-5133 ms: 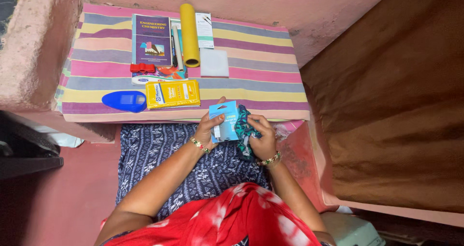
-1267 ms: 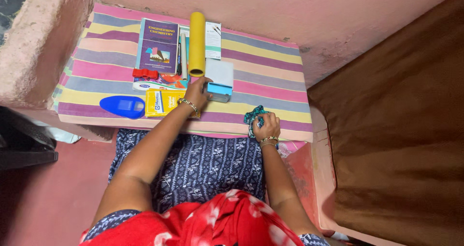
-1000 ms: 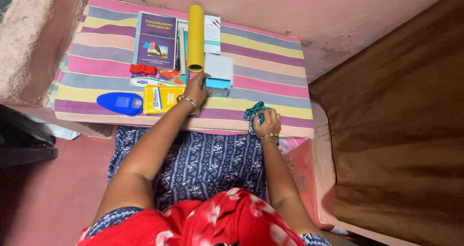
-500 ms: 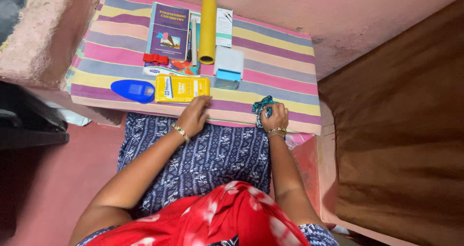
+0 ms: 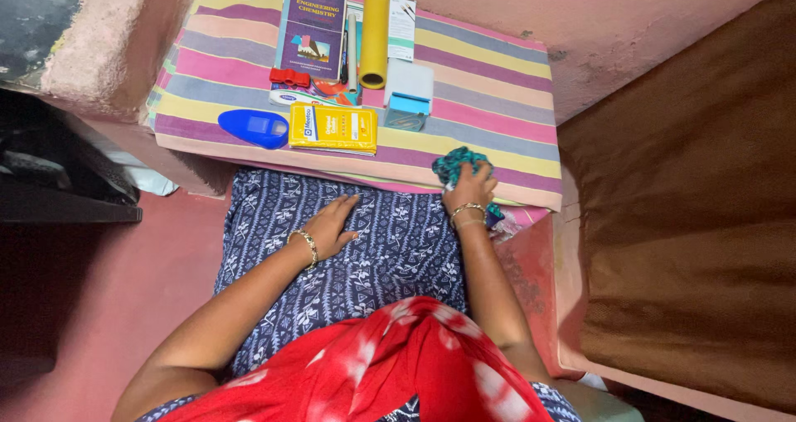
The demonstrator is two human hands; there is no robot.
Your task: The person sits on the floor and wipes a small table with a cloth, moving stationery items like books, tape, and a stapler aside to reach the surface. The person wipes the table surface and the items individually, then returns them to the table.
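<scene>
Withdrawn from the worktop, the left hand [image 5: 332, 225] now lies flat and open on the blue patterned skirt [image 5: 365, 248] at the centre of the frame, holding nothing; half a second ago it was at the near edge of the striped cloth, and a second ago it was up at the small blue box [image 5: 408, 111]. That box now sits alone against the white pad [image 5: 410, 80] in the upper middle, so the left hand has let go of it and come away.

Only the head view is on hand. In it the right hand [image 5: 469, 191] is closed around a crumpled teal patterned cloth [image 5: 453, 164], pressed on the near edge of the worktop [image 5: 497, 132], right of centre, much as before. Above and left lie the yellow packet [image 5: 333, 128], the blue oval case [image 5: 253, 128], a red clip [image 5: 289, 77], a purple book [image 5: 312, 32] and a yellow roll [image 5: 376, 32], all apparently untouched.
</scene>
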